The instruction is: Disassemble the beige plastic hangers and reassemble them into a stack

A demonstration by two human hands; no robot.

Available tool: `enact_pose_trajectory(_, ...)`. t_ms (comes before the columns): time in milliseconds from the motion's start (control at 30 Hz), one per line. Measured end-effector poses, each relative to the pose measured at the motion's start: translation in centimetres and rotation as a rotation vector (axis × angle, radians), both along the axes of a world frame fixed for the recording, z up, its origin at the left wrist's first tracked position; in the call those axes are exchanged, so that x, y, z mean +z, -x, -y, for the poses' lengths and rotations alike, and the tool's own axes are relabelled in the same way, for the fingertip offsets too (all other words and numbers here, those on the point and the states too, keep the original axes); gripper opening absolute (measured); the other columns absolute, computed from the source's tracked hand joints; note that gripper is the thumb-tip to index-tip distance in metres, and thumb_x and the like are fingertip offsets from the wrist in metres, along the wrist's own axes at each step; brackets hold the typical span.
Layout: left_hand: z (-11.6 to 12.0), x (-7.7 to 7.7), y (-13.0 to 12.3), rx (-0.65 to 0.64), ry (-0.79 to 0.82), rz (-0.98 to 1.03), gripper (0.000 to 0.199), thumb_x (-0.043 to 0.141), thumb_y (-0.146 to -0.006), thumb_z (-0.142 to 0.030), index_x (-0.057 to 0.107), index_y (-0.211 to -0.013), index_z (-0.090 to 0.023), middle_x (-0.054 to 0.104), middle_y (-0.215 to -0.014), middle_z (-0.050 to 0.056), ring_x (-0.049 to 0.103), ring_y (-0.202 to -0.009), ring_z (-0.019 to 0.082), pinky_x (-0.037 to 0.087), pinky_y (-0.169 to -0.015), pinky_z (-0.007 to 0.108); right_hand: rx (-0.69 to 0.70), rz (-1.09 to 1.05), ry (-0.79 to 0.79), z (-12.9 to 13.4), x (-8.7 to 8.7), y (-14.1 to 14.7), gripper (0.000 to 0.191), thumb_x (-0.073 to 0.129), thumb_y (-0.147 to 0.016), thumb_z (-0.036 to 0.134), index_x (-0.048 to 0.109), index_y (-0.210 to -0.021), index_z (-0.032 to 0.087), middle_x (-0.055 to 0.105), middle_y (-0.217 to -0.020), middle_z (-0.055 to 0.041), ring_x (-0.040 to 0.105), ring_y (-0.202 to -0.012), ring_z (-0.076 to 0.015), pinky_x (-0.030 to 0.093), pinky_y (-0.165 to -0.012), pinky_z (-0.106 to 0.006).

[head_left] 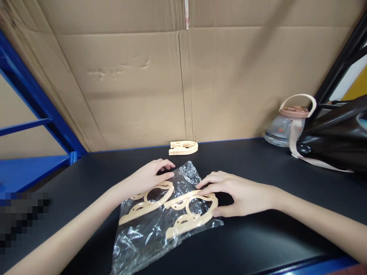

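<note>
A clear plastic bag lies aslant on the black tabletop. Two cream-coloured folding hangers appear inside it, folded up: the left hanger and the right hanger. My left hand rests over the bag's upper left edge, partly covering the left hanger; its fingers are loosely bent and apart from the thumb. My right hand spans the curved end of the right hanger, fingertips on top and thumb at its side, gripping it through the film.
A small stack of folded cream hangers lies at the table's back edge, before a cardboard wall. Back right stand a clear water bottle with a strap and a black bag. A blue metal frame rises at left.
</note>
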State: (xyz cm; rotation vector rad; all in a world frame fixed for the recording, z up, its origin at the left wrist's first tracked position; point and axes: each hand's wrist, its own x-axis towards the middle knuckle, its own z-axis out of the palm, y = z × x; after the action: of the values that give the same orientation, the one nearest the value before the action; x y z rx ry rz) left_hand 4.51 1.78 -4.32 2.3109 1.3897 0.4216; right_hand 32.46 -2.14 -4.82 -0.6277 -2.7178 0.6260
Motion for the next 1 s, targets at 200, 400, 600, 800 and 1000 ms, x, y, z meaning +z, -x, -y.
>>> enact_pose_trajectory(200, -0.4, -1.3, -1.4, 0.031, 0.19, 0.259, 0.03, 0.054, -0.082, -0.043, 0.064, -0.091, -0.016, 0.062, -0.083, 0.003, 0.057, -0.077, 0.018, 0.045, -0.07, 0.03, 0.026, -0.018, -0.033, -0.1, -0.6, 0.3, 0.045, 0.062, -0.086, 0.037, 0.054, -0.128, 0.024, 0.058, -0.127, -0.0035, 0.048, -0.118, -0.0175, 0.03, -0.103, -0.035)
enact_pose_trajectory(400, -0.2, -1.3, -2.3, 0.097, 0.216, 0.386, 0.024, 0.057, -0.079, -0.039, 0.062, -0.085, -0.016, 0.06, -0.078, 0.001, 0.054, -0.073, 0.016, 0.043, -0.068, 0.029, -0.053, -0.08, -0.091, 0.7, -1.5, 1.5, 0.036, 0.064, -0.084, 0.04, 0.062, -0.116, 0.023, 0.059, -0.125, -0.003, 0.051, -0.111, -0.0168, 0.036, -0.097, -0.03)
enact_pose_trajectory(600, 0.1, -0.8, -2.8, 0.158, 0.22, 0.437, 0.023, 0.057, -0.08, -0.037, 0.063, -0.084, -0.015, 0.061, -0.078, 0.001, 0.055, -0.074, 0.015, 0.043, -0.071, 0.029, -0.134, -0.113, -0.176, 1.2, -2.0, 2.1, 0.034, 0.064, -0.081, 0.047, 0.065, -0.101, 0.02, 0.068, -0.1, -0.0036, 0.058, -0.096, -0.0185, 0.035, -0.096, -0.036)
enact_pose_trajectory(800, 0.3, -1.2, -3.0, 0.137, 0.174, 0.407, 0.022, 0.056, -0.081, -0.036, 0.063, -0.082, -0.016, 0.062, -0.079, 0.001, 0.057, -0.076, 0.016, 0.046, -0.074, 0.031, 0.025, -0.118, -0.067, 1.5, -1.5, 2.0, 0.025, 0.059, -0.089, 0.033, 0.061, -0.112, 0.023, 0.064, -0.119, -0.0005, 0.053, -0.111, -0.0147, 0.025, -0.105, -0.033)
enact_pose_trajectory(1000, 0.6, -0.3, -2.0, 0.086, 0.069, 0.185, 0.03, 0.05, -0.083, -0.036, 0.059, -0.105, -0.017, 0.063, -0.105, 0.008, 0.059, -0.097, 0.022, 0.046, -0.089, 0.038, 0.043, -0.078, -0.064, 1.5, -1.7, 1.9, 0.036, 0.057, -0.09, 0.034, 0.055, -0.124, 0.023, 0.061, -0.122, -0.0033, 0.05, -0.113, -0.0164, 0.026, -0.104, -0.035)
